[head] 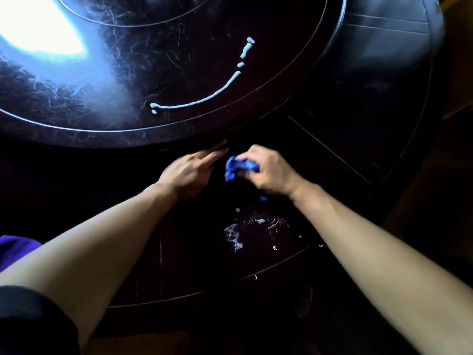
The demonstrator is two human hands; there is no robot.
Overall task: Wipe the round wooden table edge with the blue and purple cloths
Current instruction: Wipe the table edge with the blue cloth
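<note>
A dark round wooden table (332, 155) fills the view, with a raised round centre disc (153, 134) on top. My right hand (268, 172) grips a crumpled blue cloth (238, 166) on the outer ring, just below the disc's rim. My left hand (192, 167) lies flat beside it with fingers stretched against the disc's edge, holding nothing. A purple cloth (15, 248) shows at the left edge, partly hidden behind my left forearm. A curved line of pale cleaner (204, 99) lies on the disc near its rim.
Whitish smears and specks of residue (236, 237) sit on the outer ring between my forearms. A bright glare (43, 29) covers the disc's upper left. A dark padded chair seat (389, 34) stands beyond the table at upper right.
</note>
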